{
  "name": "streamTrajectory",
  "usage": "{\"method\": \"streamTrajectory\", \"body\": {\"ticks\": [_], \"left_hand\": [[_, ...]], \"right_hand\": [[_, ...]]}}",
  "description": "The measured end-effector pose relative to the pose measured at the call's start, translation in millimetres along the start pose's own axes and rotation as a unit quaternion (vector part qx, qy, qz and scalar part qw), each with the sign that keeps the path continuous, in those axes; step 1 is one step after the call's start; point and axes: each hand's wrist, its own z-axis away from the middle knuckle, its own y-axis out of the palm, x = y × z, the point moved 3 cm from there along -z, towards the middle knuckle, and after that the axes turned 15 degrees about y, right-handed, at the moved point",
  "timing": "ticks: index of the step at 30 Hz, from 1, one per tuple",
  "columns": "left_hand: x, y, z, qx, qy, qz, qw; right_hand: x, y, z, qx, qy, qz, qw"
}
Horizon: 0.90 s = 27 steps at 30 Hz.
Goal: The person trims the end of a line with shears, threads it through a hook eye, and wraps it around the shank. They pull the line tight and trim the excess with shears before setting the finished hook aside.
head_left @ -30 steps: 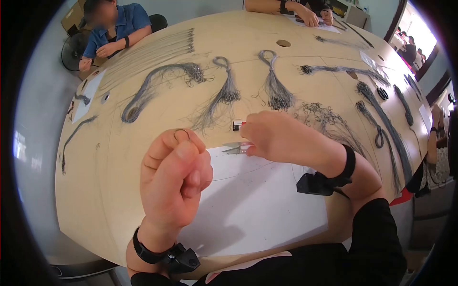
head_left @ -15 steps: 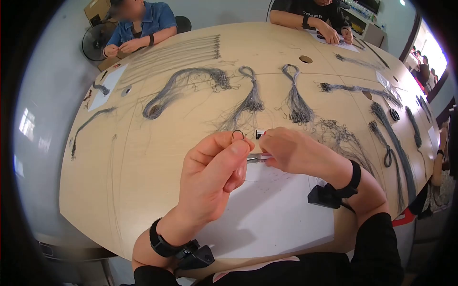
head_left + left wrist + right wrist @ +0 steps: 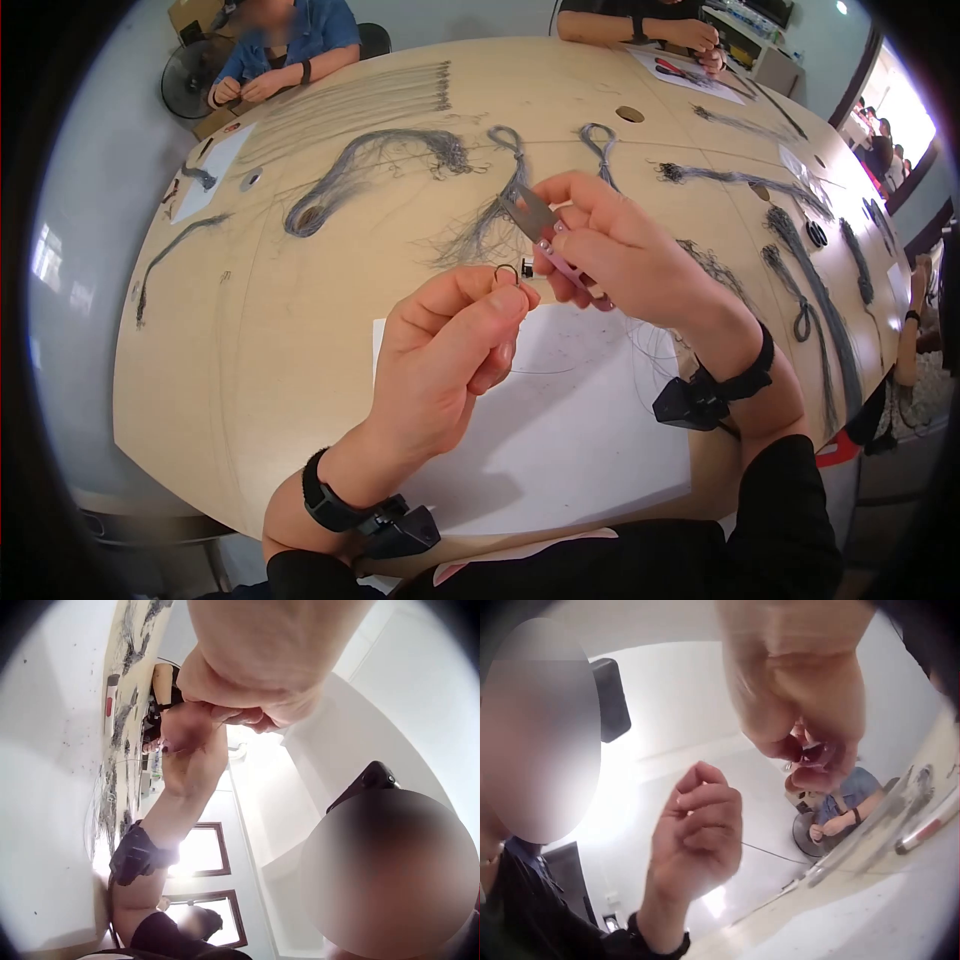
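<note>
Between thumb and fingertips my left hand (image 3: 445, 345) pinches a small dark fish hook (image 3: 507, 270), its curved bend standing up above the thumb. From under that hand a thin line (image 3: 545, 372) trails right over the white paper (image 3: 570, 450); it also shows leaving the hand in the right wrist view. My right hand (image 3: 635, 245) grips a pair of pink-handled thread snips (image 3: 565, 265), blades tilted up and to the left, a little above and right of the hook. In the right wrist view, the curled fingers (image 3: 821, 776) mostly hide the snips.
A lighter (image 3: 527, 268) lies behind my hands, partly hidden. Bundles of hooked line (image 3: 515, 205) spread over the table, with a looped bundle (image 3: 600, 150) behind my right hand. Black-handled scissors (image 3: 816, 234) lie at the right. Two people (image 3: 300, 50) sit across the table.
My right hand has picked the snips up from the table by the paper and raised them near the hook. My left hand, still pinching the hook, has come closer to the right hand.
</note>
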Motion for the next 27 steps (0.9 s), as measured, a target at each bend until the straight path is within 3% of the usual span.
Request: {"method": "streamTrajectory", "body": {"ticks": [4,6,12,14,16,18,22,27], "left_hand": [[5,-1,0,0.025,0.006,-0.011,1.000],[7,-1,0,0.034,0.007,-0.015,0.999],[12,-5,-1,0.036,0.016,-0.042,0.998],[11,-8,0,0.051,0.083,-0.058,0.993],[9,-10,-1,0.048,0.075,-0.045,0.995],[7,-9,-1,0.044,0.067,-0.032,0.996],[5,-9,0,0.041,0.064,-0.021,0.997],[8,-8,0,0.051,0.069,-0.022,0.996]], "right_hand": [[3,5,11,0.060,0.036,-0.067,0.995],[6,7,15,0.052,-0.090,0.080,0.991],[4,5,15,0.048,-0.121,0.084,0.988],[2,6,15,0.034,-0.106,0.075,0.991],[2,7,16,0.021,-0.092,0.066,0.993],[7,4,19,-0.015,-0.131,-0.003,0.991],[7,6,21,-0.002,-0.177,-0.026,0.984],[7,9,25,-0.009,-0.182,0.072,0.981]]}}
